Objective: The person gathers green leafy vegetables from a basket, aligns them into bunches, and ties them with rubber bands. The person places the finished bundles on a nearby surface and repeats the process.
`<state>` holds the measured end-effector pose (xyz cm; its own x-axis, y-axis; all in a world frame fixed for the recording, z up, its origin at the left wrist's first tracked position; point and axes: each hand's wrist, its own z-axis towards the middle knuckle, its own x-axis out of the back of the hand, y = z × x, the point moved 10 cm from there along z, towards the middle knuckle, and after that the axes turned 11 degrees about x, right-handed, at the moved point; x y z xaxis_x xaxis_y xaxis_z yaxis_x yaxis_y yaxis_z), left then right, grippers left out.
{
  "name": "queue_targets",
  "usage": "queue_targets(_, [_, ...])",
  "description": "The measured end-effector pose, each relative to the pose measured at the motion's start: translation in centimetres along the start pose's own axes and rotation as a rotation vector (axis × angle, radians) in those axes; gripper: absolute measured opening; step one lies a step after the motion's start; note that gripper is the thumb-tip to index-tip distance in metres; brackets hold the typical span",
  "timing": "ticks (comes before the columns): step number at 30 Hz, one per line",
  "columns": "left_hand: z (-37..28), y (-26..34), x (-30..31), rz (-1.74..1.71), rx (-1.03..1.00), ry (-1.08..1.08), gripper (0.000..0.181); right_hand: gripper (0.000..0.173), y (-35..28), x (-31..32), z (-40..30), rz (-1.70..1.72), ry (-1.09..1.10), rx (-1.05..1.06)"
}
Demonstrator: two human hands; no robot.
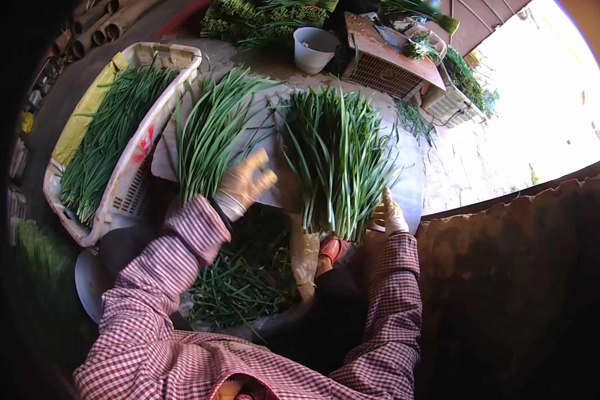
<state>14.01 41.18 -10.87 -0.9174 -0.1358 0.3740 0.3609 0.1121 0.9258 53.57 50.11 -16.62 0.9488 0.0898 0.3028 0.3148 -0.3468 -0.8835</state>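
Two piles of long green leaves, apparently garlic chives, lie on a pale, sheet-covered work surface (410, 165). My left hand (247, 182), in a pale glove, is raised beside the lower right of the left pile (210, 135), its fingers apart and nothing between them. At the lower right edge of the larger right pile (337, 160) is my right hand (391, 215), also gloved. Its fingers point up along the stems and are partly hidden, so its grip is unclear. The pale stem ends of the right pile overhang the near edge.
A white plastic crate (147, 135) of leaves stands at the left. Loose leaves (245, 290) lie below, between the legs. Beyond the surface are a white bucket (314, 50), a board on an upturned crate (385, 75) and stacked green bundles (265, 22). A dark panel (520, 280) borders the right.
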Motion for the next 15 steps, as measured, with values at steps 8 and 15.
queue_targets(8, [5.3, 1.3, -15.0, -0.485, 0.202, -0.058, 0.066, 0.079, -4.1, -4.5, 1.7, -0.214, -0.164, 0.278])
queue_targets(15, [3.2, 6.9, -21.1, -0.314, 0.138, -0.023, 0.098, 0.042, -3.3, -2.3, -2.1, 0.235, -0.113, 0.064])
